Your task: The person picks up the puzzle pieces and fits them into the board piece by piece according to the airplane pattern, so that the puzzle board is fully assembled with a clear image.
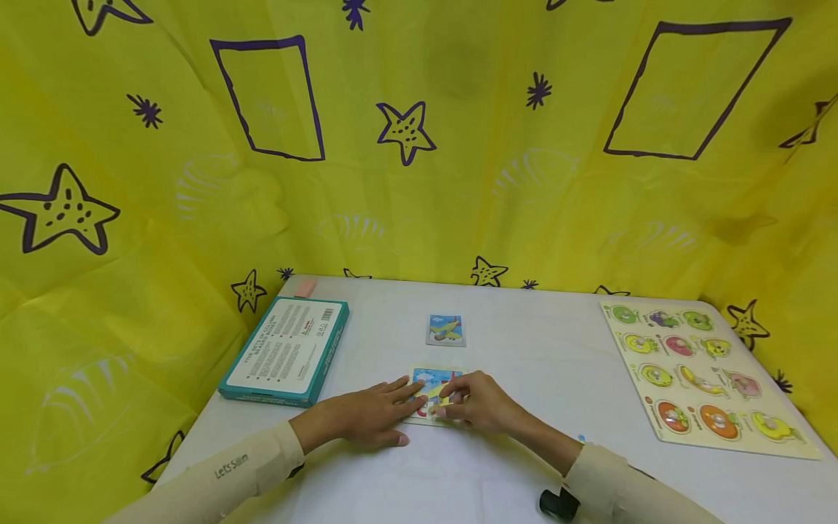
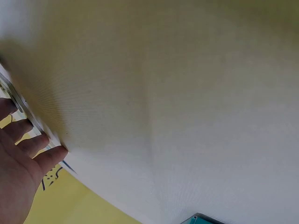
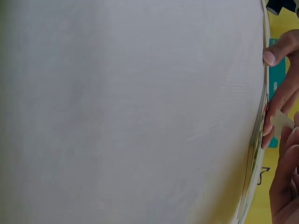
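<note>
A small picture puzzle board (image 1: 428,376) with blue sky and yellow shapes lies flat on the white table. My left hand (image 1: 376,416) rests on its left side, fingers spread and fairly straight, the thumb on the table. Over the board's right part, my right hand (image 1: 483,402) pinches a pale, thin puzzle piece (image 3: 281,120) with a knobbed edge between thumb and fingers. The piece's printed face is not visible. Just behind the board lies a small card (image 1: 446,330) with a yellow airplane on blue.
A teal-edged box (image 1: 288,349) lies at the left, a pink block (image 1: 305,288) behind it. On the right is a fruit peg board (image 1: 700,378). A yellow patterned curtain (image 1: 419,196) hangs behind the table.
</note>
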A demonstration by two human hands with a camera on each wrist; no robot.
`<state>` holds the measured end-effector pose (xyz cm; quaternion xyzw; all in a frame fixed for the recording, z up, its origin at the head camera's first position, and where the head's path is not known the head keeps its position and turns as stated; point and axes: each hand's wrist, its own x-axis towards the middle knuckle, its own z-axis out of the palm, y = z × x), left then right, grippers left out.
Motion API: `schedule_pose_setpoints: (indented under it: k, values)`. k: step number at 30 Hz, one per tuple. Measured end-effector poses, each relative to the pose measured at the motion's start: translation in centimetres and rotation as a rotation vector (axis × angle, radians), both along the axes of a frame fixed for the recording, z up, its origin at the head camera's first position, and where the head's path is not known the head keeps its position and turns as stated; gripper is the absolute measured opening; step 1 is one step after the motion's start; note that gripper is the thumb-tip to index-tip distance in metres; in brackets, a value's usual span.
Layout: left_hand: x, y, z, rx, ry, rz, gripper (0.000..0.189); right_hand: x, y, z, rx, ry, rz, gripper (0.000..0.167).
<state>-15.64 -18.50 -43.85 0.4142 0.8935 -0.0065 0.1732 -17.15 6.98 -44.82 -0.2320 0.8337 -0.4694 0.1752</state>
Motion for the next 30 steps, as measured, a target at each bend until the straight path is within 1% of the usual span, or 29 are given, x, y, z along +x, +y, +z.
schedule_pose_setpoints:
  k: [6, 13, 18, 25, 30]
  values:
    - [0.0, -0.1, -0.1, 0.005, 0.001, -0.005, 0.068, -0.1, -0.7, -0.2, 0.013, -0.007, -0.019, 0.029]
    - [-0.1, -0.1, -0.1, -0.004, 0.012, -0.013, 0.067, -0.1, -1.1, 0.0, 0.057, 0.018, 0.010, 0.028]
    - [-0.2, -0.1, -0.3, -0.008, 0.008, -0.017, 0.068, -0.1, -1.1, 0.1, 0.094, 0.017, 0.012, 0.029]
    - [-0.1, -0.1, -0.3, -0.014, 0.014, -0.018, 0.068, -0.1, -1.3, 0.0, 0.207, 0.120, -0.008, 0.025]
    - [-0.1, -0.2, -0.3, -0.014, 0.010, -0.022, 0.068, 0.1, -1.4, 0.1, 0.283, 0.157, -0.034, 0.029]
